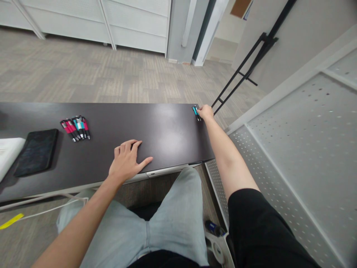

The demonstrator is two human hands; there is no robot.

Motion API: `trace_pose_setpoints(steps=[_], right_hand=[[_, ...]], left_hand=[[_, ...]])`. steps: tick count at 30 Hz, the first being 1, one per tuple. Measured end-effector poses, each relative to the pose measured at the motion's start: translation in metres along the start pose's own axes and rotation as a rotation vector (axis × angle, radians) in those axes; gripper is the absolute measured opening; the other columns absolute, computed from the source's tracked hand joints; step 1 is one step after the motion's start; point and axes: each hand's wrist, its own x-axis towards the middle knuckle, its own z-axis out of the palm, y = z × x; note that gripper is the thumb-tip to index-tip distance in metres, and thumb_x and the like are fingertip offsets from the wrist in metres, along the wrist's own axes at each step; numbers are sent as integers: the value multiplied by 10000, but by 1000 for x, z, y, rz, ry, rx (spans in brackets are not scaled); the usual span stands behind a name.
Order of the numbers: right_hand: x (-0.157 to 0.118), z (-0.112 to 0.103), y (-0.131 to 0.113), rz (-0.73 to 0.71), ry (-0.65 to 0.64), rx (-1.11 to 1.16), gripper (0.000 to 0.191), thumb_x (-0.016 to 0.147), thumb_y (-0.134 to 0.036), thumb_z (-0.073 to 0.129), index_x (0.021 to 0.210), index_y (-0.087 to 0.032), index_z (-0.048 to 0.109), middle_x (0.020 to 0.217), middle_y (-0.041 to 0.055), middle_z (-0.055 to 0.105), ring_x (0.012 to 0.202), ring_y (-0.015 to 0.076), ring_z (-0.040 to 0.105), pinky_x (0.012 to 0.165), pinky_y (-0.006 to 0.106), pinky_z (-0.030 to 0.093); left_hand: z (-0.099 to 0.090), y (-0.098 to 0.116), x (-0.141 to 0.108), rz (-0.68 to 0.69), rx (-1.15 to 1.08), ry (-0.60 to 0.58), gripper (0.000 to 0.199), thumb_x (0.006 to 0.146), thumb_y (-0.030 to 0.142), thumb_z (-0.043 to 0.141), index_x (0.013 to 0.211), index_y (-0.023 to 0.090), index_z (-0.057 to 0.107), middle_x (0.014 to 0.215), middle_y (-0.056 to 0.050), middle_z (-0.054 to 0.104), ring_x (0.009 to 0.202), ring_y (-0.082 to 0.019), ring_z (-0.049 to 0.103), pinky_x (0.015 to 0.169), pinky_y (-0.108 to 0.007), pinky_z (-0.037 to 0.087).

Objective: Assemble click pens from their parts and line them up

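My left hand (125, 160) rests on the dark tabletop (117, 123) near its front edge, fingers spread, holding nothing. At the far right corner, my right hand (205, 111) has its fingers pressed together beside a few teal and black pens (196, 113); whether it grips one is too small to tell. Several pens in pink, teal and white with black grips (75, 128) lie side by side in a group to the left, beyond my left hand.
A black tablet (37, 152) lies on the left of the table, beside a white object (8, 152) at the edge of view. A perforated panel (301, 126) stands close on the right. A black metal stand (242, 70) rises behind the right corner.
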Motion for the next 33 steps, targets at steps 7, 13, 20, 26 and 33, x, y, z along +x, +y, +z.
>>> trace_pose_setpoints(steps=[7,13,20,26,33], right_hand=[[0,-1,1,-8,-34,9,303,1218,-192,821,1455,-150,1005,1519,243,954,1434,344,935,1232,387,718],[-2,-2,1,-14,-46,12,279,1223,-202,821,1411,-140,1017,1281,213,995,1187,290,978,1136,345,721],[-7,-5,3,4,-21,4,325,1267,-380,799,1369,-161,1016,1330,230,984,1219,320,966,1123,368,722],[-34,-4,-11,-93,20,65,378,1272,-313,707,1544,-154,916,1641,249,897,1575,407,829,1275,470,663],[-142,64,-70,-381,-156,638,25,1085,-290,802,1092,-273,818,1162,124,919,1162,339,861,1156,450,662]], left_hand=[[-1,1,0,-3,12,-19,866,1197,789,510,1852,264,725,1777,-318,732,1643,-625,656,1354,-887,512],[0,3,0,-10,-4,0,866,1176,775,562,1887,306,715,1772,-301,747,1621,-647,656,1342,-909,510],[0,3,1,-35,-8,-33,853,1178,787,559,1856,298,726,1805,-287,714,1684,-621,642,1398,-853,491],[4,1,3,-24,-54,-39,791,1168,762,655,1808,303,733,1826,-287,707,1706,-634,614,1417,-886,453],[11,1,15,-34,-139,-52,798,1161,737,834,1755,209,763,1829,-319,691,1736,-616,583,1443,-841,446]])
